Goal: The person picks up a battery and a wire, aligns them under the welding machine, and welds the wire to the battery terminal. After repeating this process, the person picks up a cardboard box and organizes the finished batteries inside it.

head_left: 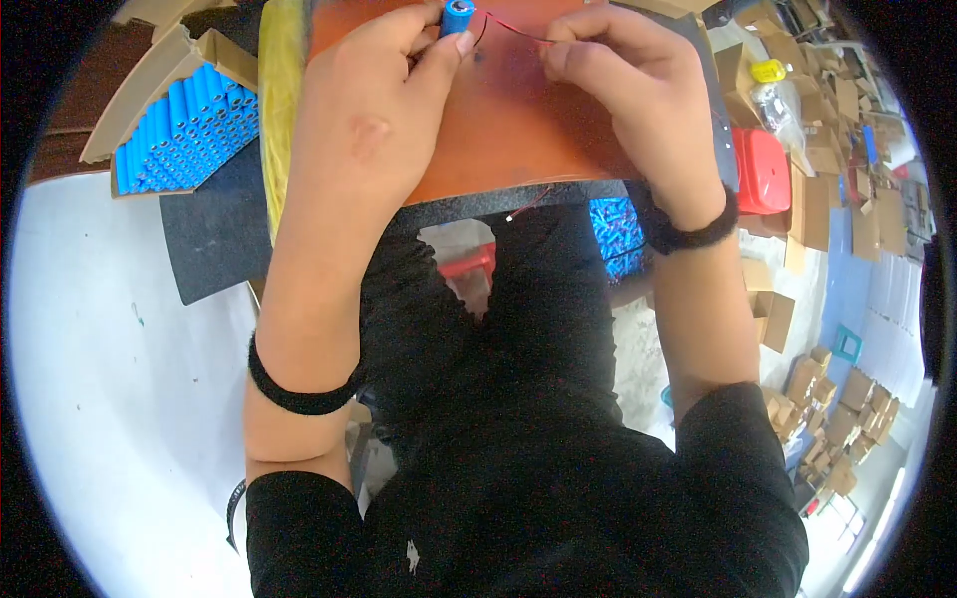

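Observation:
At the top of the head view my left hand (374, 120) is closed round a blue cylindrical battery cell (456, 20), its end turned up, between thumb and fingers. A thin red and black wire pair (511, 27) runs from beside the cell to my right hand (638, 85). There the thumb and forefinger pinch the wires. Both hands are over an orange work mat (508, 145). The far side of the cell and some fingertips are cut off by the upper edge.
An open cardboard box (221, 60) packed with blue cells (184, 130) stands at the left. A short wire with a white plug (525, 205) hangs over the table's near edge. More blue cells (618, 237) lie below it at the right, near a red plastic stool (763, 171).

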A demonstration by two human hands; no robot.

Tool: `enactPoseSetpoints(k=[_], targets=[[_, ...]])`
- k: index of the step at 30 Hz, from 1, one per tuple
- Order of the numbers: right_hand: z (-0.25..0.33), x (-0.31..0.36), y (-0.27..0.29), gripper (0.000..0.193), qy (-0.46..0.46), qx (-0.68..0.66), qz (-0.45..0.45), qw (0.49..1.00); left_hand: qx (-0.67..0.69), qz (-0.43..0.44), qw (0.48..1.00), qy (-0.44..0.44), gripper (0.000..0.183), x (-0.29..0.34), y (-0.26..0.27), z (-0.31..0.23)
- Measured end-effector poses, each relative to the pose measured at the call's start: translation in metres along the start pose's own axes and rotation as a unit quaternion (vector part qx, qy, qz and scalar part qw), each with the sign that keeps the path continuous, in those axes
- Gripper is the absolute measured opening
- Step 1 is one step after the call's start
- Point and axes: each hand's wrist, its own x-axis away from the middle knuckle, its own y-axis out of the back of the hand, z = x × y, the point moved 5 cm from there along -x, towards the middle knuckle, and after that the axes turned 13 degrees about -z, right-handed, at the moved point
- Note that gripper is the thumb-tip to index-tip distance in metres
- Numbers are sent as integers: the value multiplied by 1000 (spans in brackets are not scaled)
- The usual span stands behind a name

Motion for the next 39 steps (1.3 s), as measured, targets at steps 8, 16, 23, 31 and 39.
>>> enactPoseSetpoints(k=[8, 16, 23, 31, 39], targets=[[18, 6, -8, 7, -133, 106, -64, 983, -31, -3, 999, 10, 32, -1, 2, 0], [19, 4, -12, 10, 91, 55, 24, 994, -53, -8, 999, 5, 30, 0, 2, -2], [11, 6, -7, 10, -133, 177, -59, 973, -8, -41, 995, -94, 24, -3, 6, -1], [17, 8, -4, 14, -74, 208, -44, 974, 28, -3, 1000, 0, 31, -3, 1, 6], [75, 52, 63, 7, -37, 206, -95, 973, -108, -144, 963, -203, 34, -7, 90, 12]])
